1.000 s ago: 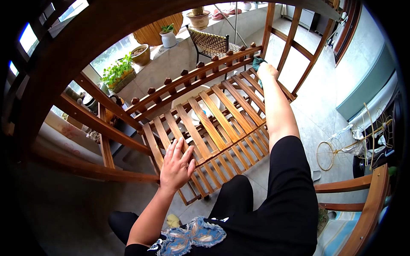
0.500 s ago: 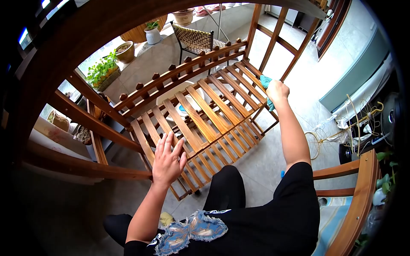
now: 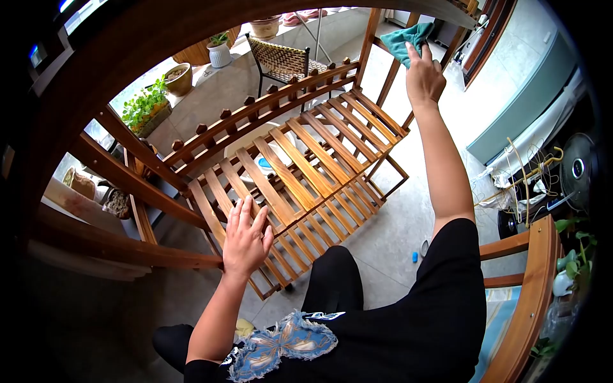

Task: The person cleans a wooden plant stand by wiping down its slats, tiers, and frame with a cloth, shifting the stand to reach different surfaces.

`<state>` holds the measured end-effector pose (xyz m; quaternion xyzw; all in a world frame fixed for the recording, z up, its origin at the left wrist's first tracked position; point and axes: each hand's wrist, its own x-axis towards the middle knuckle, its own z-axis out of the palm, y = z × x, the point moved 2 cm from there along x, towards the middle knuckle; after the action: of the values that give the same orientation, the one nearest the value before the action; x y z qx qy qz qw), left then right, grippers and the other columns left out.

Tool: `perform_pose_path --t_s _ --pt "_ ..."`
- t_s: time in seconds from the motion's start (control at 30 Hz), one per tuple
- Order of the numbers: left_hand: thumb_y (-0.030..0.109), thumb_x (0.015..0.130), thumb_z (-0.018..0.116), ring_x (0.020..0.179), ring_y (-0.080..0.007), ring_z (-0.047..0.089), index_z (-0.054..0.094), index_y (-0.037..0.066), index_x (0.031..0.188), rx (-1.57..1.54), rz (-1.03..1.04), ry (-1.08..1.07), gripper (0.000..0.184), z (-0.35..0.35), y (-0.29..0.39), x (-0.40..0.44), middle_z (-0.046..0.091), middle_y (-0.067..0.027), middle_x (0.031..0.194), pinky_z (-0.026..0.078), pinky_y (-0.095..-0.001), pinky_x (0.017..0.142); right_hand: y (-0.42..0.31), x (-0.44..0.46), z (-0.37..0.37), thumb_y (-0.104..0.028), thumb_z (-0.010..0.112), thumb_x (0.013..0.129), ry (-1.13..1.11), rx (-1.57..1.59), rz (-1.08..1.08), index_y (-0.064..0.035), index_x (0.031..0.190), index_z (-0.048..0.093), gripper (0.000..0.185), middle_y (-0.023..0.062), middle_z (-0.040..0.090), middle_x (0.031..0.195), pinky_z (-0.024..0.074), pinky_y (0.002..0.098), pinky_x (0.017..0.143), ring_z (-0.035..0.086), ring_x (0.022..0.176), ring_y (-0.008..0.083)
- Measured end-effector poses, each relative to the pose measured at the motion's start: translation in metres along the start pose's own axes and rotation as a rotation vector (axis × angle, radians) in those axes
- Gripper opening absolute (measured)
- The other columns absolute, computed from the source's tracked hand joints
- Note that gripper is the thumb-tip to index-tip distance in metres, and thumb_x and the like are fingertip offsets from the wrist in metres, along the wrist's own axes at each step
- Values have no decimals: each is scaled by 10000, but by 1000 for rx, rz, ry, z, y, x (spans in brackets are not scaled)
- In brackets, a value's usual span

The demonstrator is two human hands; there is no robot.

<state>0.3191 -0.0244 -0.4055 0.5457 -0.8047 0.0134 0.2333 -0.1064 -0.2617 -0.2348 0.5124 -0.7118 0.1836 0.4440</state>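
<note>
A slatted wooden bench [image 3: 290,175] with a low back rail stands in front of me, its seat inside a tall wooden frame. My left hand [image 3: 246,239] lies on the front edge of the seat's left slats, fingers extended and nothing held. Out at the upper right, my right hand [image 3: 426,80] grips a green cloth [image 3: 406,43] between thumb and fingers. The cloth is raised near the frame's right upright posts [image 3: 391,73]. Part of it is hidden behind my fingers.
Behind the bench stand a woven chair [image 3: 278,59] and potted plants [image 3: 145,115] on a ledge. To the right are a wooden armchair [image 3: 533,281], a black fan [image 3: 578,169] and tangled wire [image 3: 530,175]. A small blue object [image 3: 414,257] lies on the tiled floor.
My right hand has lifted the green cloth from the bench's right end up to the frame's upright posts. My left hand stays on the slats. The view has shifted slightly.
</note>
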Motion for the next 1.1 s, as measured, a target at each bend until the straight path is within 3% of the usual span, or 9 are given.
perform_pose_path --t_s 0.1,0.2,0.33,0.43,0.47,0.6,0.73,0.97,1.1 --pt "262 922 649 1396 -418 438 654 83 1315 -8 1 -1 431 0 -1 -1 473 -242 1504 327 -498 1192 5 -22 44 -167 567 996 -251 -286 -93 -113 1270 676 300 188 590 1416 613 389 799 694 1043 350" --pt "263 924 648 1418 -405 417 638 96 1334 2 9 2 443 3 -4 0 460 -234 1513 311 -484 1207 12 -17 50 -168 656 875 -307 367 423 -17 1176 709 341 224 736 1102 575 463 891 702 1052 403" --pt "265 926 645 1441 -388 397 628 108 1349 3 -18 -25 452 1 -2 -1 446 -227 1527 294 -469 1221 -18 -1 0 -205 738 803 -687 573 35 -41 965 793 237 184 765 958 586 409 844 747 890 329" --pt "264 925 644 1442 -387 395 633 107 1339 10 -14 -23 443 0 -2 -2 444 -221 1530 297 -469 1219 -42 28 3 -182 774 800 -347 856 115 -100 1036 796 250 159 768 1048 600 395 859 753 907 306" --pt "264 925 644 1442 -387 395 633 107 1339 24 -23 -26 443 0 -3 -5 444 -221 1530 297 -469 1219 -61 51 11 -214 790 832 104 643 -83 -127 1096 782 278 143 756 1101 607 408 885 753 934 305" --pt "271 928 636 1437 -390 400 629 109 1338 22 -8 -24 440 0 -2 3 448 -217 1525 307 -460 1211 -75 70 29 -174 533 1023 -10 324 -65 -79 1187 657 227 112 638 1328 630 432 843 649 1096 277" --pt "279 932 630 1425 -392 412 624 121 1346 46 -14 -43 443 1 0 -2 443 -209 1532 318 -466 1206 -65 30 101 -198 589 948 -768 199 154 -202 1304 686 370 83 733 1224 565 421 936 703 1111 319" --pt "237 932 638 1409 -404 422 619 155 1379 30 -14 -65 454 1 0 2 445 -202 1533 340 -481 1193 10 -121 44 -34 522 923 -971 327 -29 -399 1331 678 569 80 708 1283 519 354 1014 690 1141 279" --pt "216 943 625 1420 -404 411 623 132 1373 57 -1 -76 439 2 3 3 439 -205 1532 340 -478 1192 46 -200 44 -13 590 867 -641 481 -95 -401 1398 617 659 53 647 1386 571 374 891 693 1113 266"
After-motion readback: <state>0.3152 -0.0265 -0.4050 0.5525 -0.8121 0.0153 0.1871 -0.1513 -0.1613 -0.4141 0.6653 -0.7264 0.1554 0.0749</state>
